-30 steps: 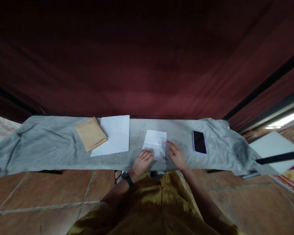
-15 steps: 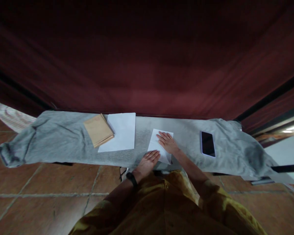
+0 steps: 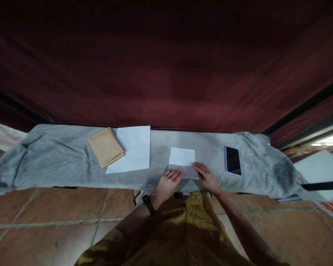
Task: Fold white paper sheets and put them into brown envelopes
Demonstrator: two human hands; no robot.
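A white sheet of paper [image 3: 182, 154] lies on the grey cloth in front of me, its near part folded up into a shaded flap. At the flap's near left corner, my left hand [image 3: 170, 181] is closed on the paper, its thumb hidden. My right hand [image 3: 207, 178] holds the flap at its right edge, fingers together and slightly bent. A dark band circles my left wrist.
Left of the sheet lie a stack of white paper [image 3: 137, 149] and several brown paper envelopes [image 3: 105, 147] partly over it. A phone [image 3: 233, 161] rests to the right. The grey cloth [image 3: 63, 159] covers a narrow table against a dark red curtain [image 3: 166, 92].
My right hand has come off the middle of the paper, down to its right edge. The paper's near part is now folded up, and both hands hold it instead of lying flat.
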